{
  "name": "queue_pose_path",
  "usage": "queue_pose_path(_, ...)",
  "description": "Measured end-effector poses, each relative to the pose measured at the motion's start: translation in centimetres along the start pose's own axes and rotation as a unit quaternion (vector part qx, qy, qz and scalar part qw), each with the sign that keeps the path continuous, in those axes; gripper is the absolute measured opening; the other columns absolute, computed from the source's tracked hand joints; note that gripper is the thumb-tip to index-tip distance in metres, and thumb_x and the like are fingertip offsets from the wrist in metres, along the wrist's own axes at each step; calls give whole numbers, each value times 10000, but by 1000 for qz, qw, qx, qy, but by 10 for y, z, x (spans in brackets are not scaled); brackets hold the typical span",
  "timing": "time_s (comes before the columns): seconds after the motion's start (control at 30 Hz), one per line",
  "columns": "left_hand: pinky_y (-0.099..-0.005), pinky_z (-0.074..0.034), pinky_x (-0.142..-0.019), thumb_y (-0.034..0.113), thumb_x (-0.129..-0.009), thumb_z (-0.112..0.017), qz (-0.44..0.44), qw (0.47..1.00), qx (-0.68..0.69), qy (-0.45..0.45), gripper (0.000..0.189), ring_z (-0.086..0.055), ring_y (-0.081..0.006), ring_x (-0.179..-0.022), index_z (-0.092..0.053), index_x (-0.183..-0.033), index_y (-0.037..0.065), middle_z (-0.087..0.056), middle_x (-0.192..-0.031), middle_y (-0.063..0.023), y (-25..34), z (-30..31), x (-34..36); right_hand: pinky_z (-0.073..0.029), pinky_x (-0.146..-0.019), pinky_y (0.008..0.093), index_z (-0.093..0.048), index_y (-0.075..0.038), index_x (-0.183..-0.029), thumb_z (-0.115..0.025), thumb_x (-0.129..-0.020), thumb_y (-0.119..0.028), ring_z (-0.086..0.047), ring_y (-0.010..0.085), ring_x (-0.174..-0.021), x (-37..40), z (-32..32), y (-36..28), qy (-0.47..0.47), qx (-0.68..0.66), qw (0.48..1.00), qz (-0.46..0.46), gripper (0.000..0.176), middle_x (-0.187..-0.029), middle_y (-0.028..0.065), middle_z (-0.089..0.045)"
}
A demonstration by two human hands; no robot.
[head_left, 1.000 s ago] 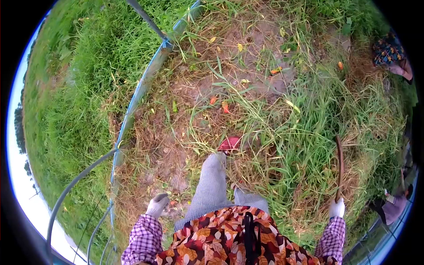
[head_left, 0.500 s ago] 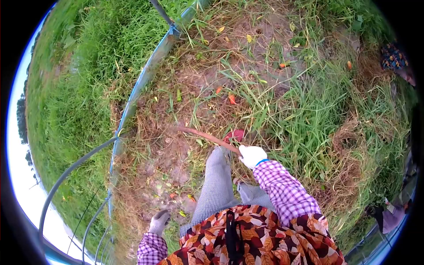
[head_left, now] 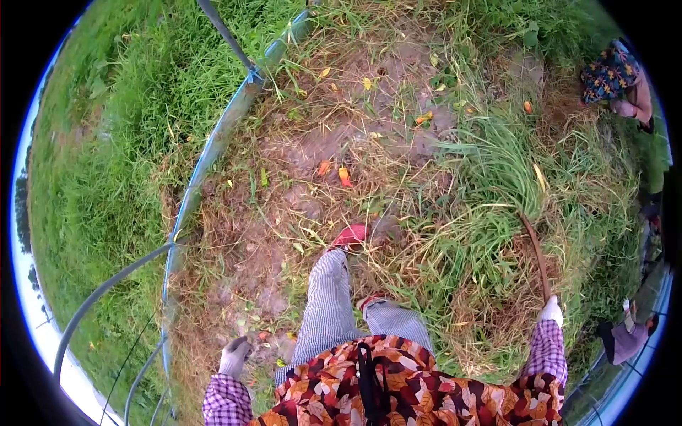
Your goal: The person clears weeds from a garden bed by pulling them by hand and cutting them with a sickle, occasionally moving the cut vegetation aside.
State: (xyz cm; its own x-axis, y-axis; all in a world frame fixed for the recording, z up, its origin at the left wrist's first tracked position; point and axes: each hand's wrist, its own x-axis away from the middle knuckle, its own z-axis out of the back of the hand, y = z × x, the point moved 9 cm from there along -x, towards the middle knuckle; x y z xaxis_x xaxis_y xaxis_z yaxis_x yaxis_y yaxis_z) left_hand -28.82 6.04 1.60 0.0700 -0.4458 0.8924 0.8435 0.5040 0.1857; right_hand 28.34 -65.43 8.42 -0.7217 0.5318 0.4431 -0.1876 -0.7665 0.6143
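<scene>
My right hand (head_left: 551,311), in a white glove, is closed around the lower end of a brown wooden stick (head_left: 538,255) out on the right. The stick's far end reaches into long green grass (head_left: 497,160), where its tip is hidden. My left hand (head_left: 234,356), in a white glove with dark grey fingers, hangs low on the left above the ground. Its fingers are loosely bent and I see nothing in them. Cut grass and dry straw (head_left: 490,309) lie between the stick and my legs.
A blue-edged barrier (head_left: 206,160) with grey hoops (head_left: 114,280) curves along the left. Orange peppers (head_left: 344,177) lie on the soil ahead. My red shoe (head_left: 351,234) stands forward. Another person in a patterned garment (head_left: 611,74) crouches at the upper right.
My right hand has swung the stick from in front of my legs out to the right, into the grass. My view has shifted right, and the other person shows more fully.
</scene>
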Motion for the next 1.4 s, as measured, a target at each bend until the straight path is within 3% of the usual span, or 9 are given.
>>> queue_pose_path(0.13, -281, -480, -774, 191, -856, -646, -33, 999, -18, -24, 455, -619, -158, -888, -576, -1237, -48, -668, -1035, -99, 12, -12, -20, -489, -899, 441, -459, -37, -1200, -568, -892, -117, -624, 383, -1041, 8, -86, 122, -28, -97, 992, -71, 336, -1056, 259, -644)
queue_pose_path(0.37, -319, -463, -956, 220, -876, -625, -111, 983, -127, -68, 459, -594, -224, -1113, -568, -1257, -30, -629, -1201, -157, 84, -54, 20, -515, -797, 392, -552, 42, -1171, -666, -823, -200, -662, 319, -902, -26, -93, 32, -94, -253, 963, -12, 439, -964, 215, -668)
queue_pose_path(0.53, -308, -464, -940, 255, -886, -614, -184, 973, -138, -31, 463, -607, -211, -1068, -573, -1260, -15, -638, -1187, -144, 92, -34, 40, -441, -500, 331, -576, 54, -1094, -642, -816, -155, -557, 159, -552, 3, -65, -70, -138, -548, 824, 29, 353, -724, 84, -609)
queue_pose_path(0.7, -305, -491, -846, 231, -855, -658, -175, 981, -79, -4, 456, -624, -184, -961, -591, -1236, -10, -659, -1099, -103, 70, -11, 51, -327, -321, 317, -479, -97, -799, -640, -890, -224, -379, 132, -345, 29, -48, -146, -190, -770, 600, 106, 224, -493, -16, -412)
queue_pose_path(0.8, -294, -487, -704, 251, -853, -668, -142, 990, -4, 5, 430, -609, -139, -812, -608, -1201, 5, -654, -992, -58, 63, 4, 44, -332, -328, 312, -472, -101, -819, -633, -907, -219, -389, 130, -356, 58, -15, -146, -188, -817, 534, 113, 218, -511, -17, -427)
queue_pose_path(0.93, -278, -450, -613, 301, -887, -603, -164, 986, 17, 20, 423, -561, -107, -711, -596, -1193, 8, -625, -914, -31, 112, 11, 16, -361, -366, 294, -495, -80, -908, -631, -908, -226, -424, 130, -401, 94, 5, -112, -144, -805, 560, 133, 199, -565, -3, -471)
queue_pose_path(1.03, -282, -485, -681, 316, -916, -583, -291, 955, -10, 46, 450, -598, -148, -785, -556, -1253, 20, -634, -950, -47, 197, 12, -7, -354, -357, 290, -513, -69, -910, -656, -880, -222, -439, 129, -401, 110, -15, -101, -163, -785, 588, 106, 212, -563, 1, -475)
queue_pose_path(1.1, -313, -438, -936, 334, -905, -566, -375, 914, -123, 89, 541, -548, -247, -1149, -504, -1318, -11, -608, -1217, -155, 282, 5, 31, -340, -294, 281, -500, -69, -864, -668, -867, -228, -408, 129, -335, 143, -11, -106, -184, -779, 588, 116, 232, -503, -2, -446)
queue_pose_path(1.4, -399, -257, -1152, 337, -883, -642, -613, 781, -55, 104, 777, -303, -320, -1404, -263, -1475, 7, -285, -1523, -211, 621, 23, 114, -390, -327, 313, -464, -80, -741, -608, -893, -208, -443, 167, -362, 224, -56, -164, -244, -787, 565, 33, 245, -516, 31, -465)
